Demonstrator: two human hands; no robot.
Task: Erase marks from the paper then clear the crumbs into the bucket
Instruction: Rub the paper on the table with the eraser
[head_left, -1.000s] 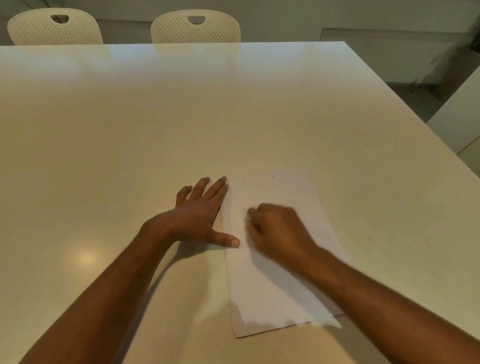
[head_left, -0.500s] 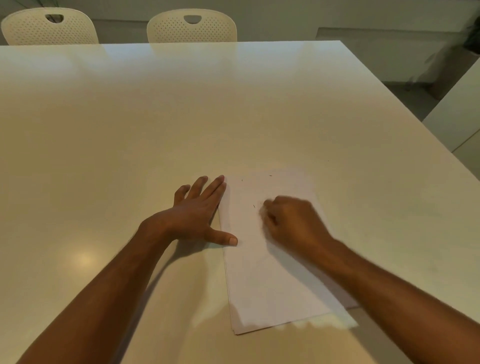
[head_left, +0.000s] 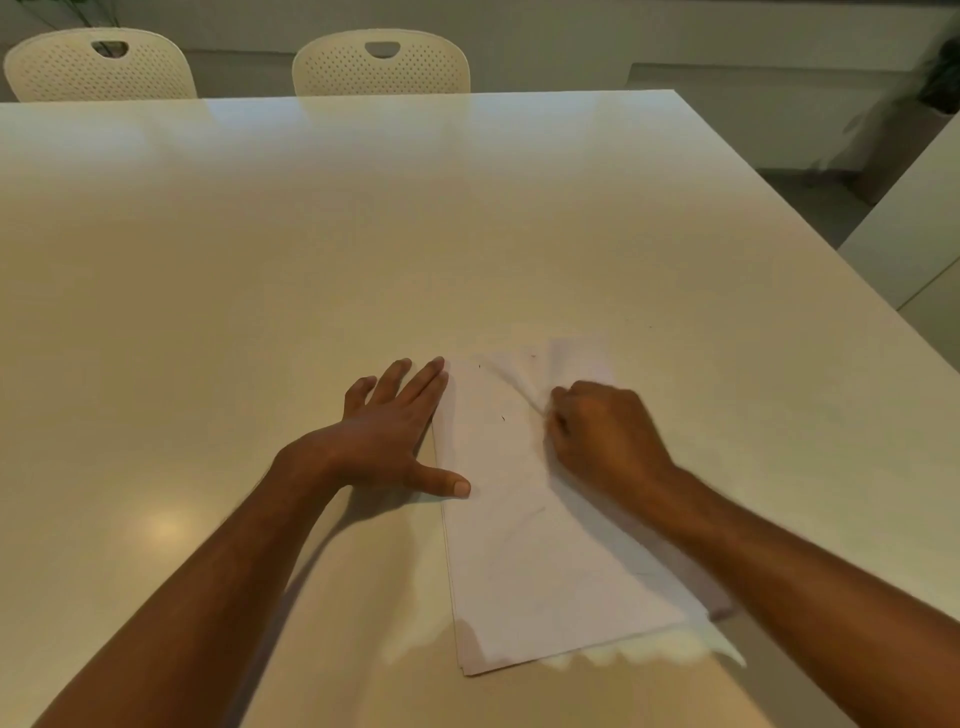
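White rectangular paper sheet (head_left: 524, 545) on cream tabletop (head_left: 311, 260); left hand (head_left: 387, 441) flat, fingers spread, pinning sheet's left edge; right hand (head_left: 602, 434) fisted on sheet, contents hidden; few dark crumbs (head_left: 503, 418).

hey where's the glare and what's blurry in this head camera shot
Head view: a ceiling-light glare spot on the table near the left forearm; blown-out white patch along the paper's near edge; right hand slightly motion-blurred; left hand sharp; table edges bowed by the wide lens.
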